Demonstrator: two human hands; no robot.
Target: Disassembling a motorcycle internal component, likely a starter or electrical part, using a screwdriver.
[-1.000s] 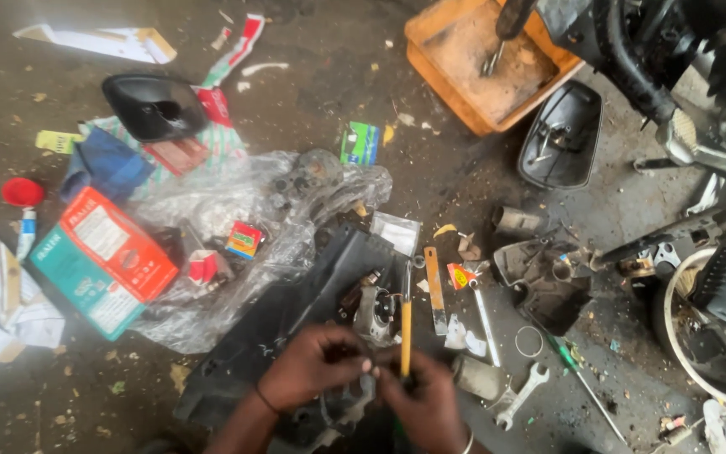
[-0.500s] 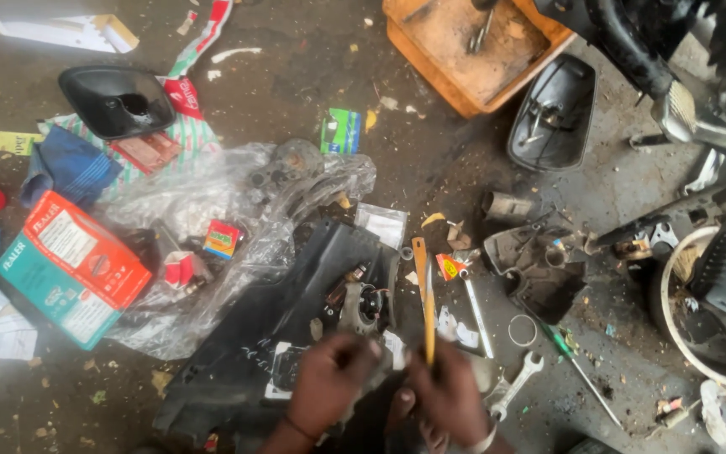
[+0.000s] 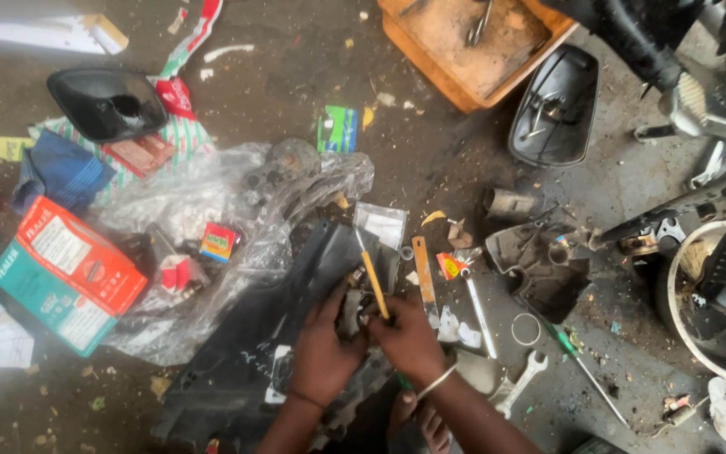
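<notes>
My left hand (image 3: pixel 323 351) grips a small grey metal engine part (image 3: pixel 351 309) that rests on a black plastic panel (image 3: pixel 254 353) on the ground. My right hand (image 3: pixel 409 340) holds a yellow-handled screwdriver (image 3: pixel 373 282) upright, with its lower end at that metal part and its shaft pointing away from me. Both hands sit close together at the lower middle of the view. A thin bracelet circles my right wrist.
A clear plastic bag (image 3: pixel 212 210) with small boxes lies to the left, beside a red and teal carton (image 3: pixel 60 273). A wrench (image 3: pixel 521 382), a green screwdriver (image 3: pixel 581 361), a file (image 3: pixel 424 277), black mirror shells (image 3: pixel 107 101) and an orange tray (image 3: pixel 472 50) surround me. Motorcycle parts stand at the right.
The view has drifted downward a little. My hands have stayed on the metal part, and the yellow screwdriver has tilted and shifted slightly left in my right hand.
</notes>
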